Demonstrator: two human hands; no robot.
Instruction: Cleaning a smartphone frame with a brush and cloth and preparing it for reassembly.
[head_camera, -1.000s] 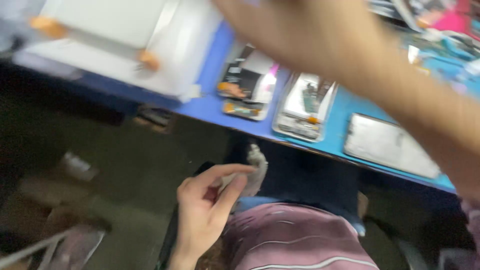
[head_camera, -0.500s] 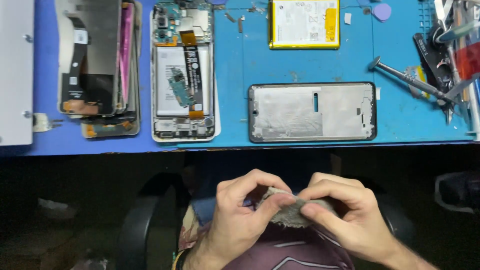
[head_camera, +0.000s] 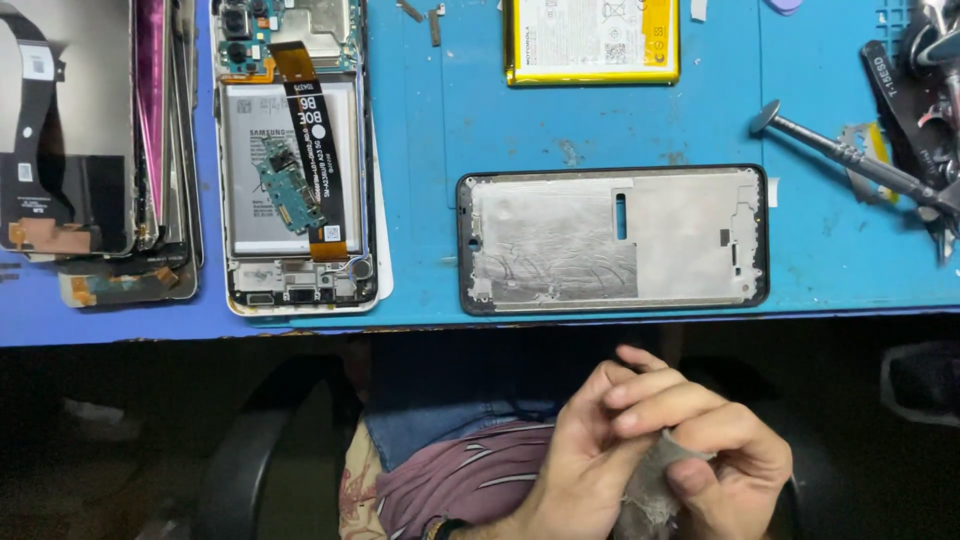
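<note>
Blue matting covers the worktop (head_camera: 600, 130), whose near edge runs across the middle of the view, with dark floor and a black chair (head_camera: 250, 450) below it.

Nearest, at about 5 o'clock in the view, both hands meet over the lap. A small grey cloth (head_camera: 655, 480) sits between them: the left hand (head_camera: 585, 450) curls its fingers (head_camera: 650, 395) over the cloth's upper end, while the right hand (head_camera: 725, 460) pinches it from the 3 o'clock side, thumb pressed on the fabric. Both hands are clenched on the cloth, which hangs below the worktop edge and touches nothing on it.

Just beyond the hands, at 12 o'clock from them, an empty black phone frame (head_camera: 612, 240) lies flat, its bare silvery inner plate showing. At 9 o'clock from the frame lies an opened phone (head_camera: 295, 160), its shell holding a battery, a green circuit board and an orange-black flex cable. Farther toward 9 o'clock is a stack of screen panels (head_camera: 95, 140). At 12 o'clock from the frame, a yellow-edged battery (head_camera: 592, 40) rests at the far edge. At 2 o'clock lie metal tools (head_camera: 860, 160).
</note>
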